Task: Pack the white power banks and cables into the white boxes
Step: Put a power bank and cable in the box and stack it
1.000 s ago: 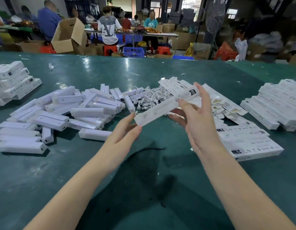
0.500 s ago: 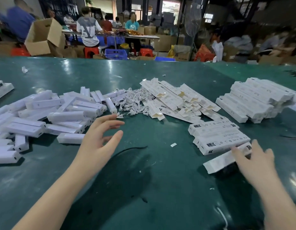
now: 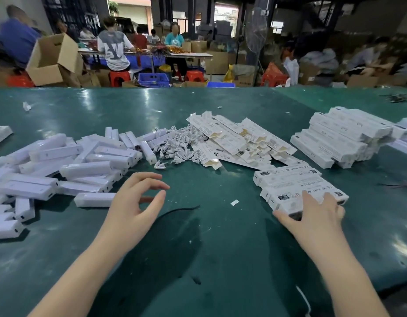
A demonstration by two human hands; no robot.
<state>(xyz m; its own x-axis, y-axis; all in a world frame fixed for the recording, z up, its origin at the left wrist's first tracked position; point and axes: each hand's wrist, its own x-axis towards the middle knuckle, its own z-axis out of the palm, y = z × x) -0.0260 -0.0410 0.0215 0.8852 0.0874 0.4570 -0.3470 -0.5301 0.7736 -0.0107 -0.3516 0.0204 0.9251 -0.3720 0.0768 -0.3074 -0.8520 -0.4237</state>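
A heap of white power banks (image 3: pixel 67 170) lies on the left of the green table (image 3: pixel 198 259). White cables (image 3: pixel 179 147) are piled at the centre, with flat unfolded white boxes (image 3: pixel 239 140) just right of them. My left hand (image 3: pixel 134 207) hovers with relaxed fingers beside the nearest power bank (image 3: pixel 94 199), holding nothing. My right hand (image 3: pixel 316 216) lies with spread fingers on the near end of a row of packed white boxes (image 3: pixel 293 186), pressing the newest box against the row.
A taller stack of packed boxes (image 3: pixel 341 138) stands at the far right. More white boxes (image 3: pixel 0 133) sit at the left edge. A small paper scrap (image 3: pixel 235 202) lies between my hands. People work at tables beyond the far edge.
Both hands held one white box in the air a second ago. My right hand carried it down to the right and set it against the row of packed boxes. My left hand let go.
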